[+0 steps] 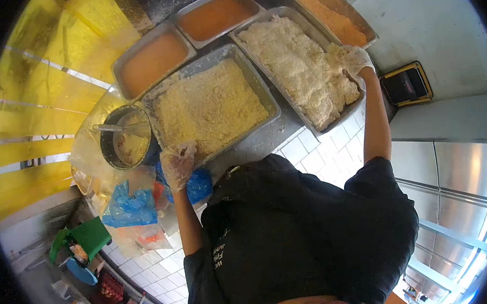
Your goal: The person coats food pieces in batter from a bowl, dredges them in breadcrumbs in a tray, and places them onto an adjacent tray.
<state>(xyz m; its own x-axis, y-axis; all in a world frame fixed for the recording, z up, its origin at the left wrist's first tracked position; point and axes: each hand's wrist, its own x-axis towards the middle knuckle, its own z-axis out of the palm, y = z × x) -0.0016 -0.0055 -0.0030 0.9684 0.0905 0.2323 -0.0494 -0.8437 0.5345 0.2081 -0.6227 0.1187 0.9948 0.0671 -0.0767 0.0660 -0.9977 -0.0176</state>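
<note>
My left hand (178, 165), in a clear plastic glove, is at the near left corner of a metal tray (275, 116) of yellowish crumbly flour (212, 106). Its fingers are bunched, and what they hold, if anything, is hidden. My right hand (354, 60), also gloved and dusted white, touches the right edge of a second tray (316, 131) heaped with pale flour (299, 63). The fingers of that hand curl downward over the flour, their tips partly hidden. Beside my left hand stands a dark pot (107, 147) of batter with a whisk (112, 128) in it.
Two trays of orange liquid (154, 65) (217, 17) lie at the back. An orange crumb tray (330, 13) is at the upper right. Blue plastic bags (128, 205) hang near the left. A black-and-yellow device (406, 85) stands by the right wall.
</note>
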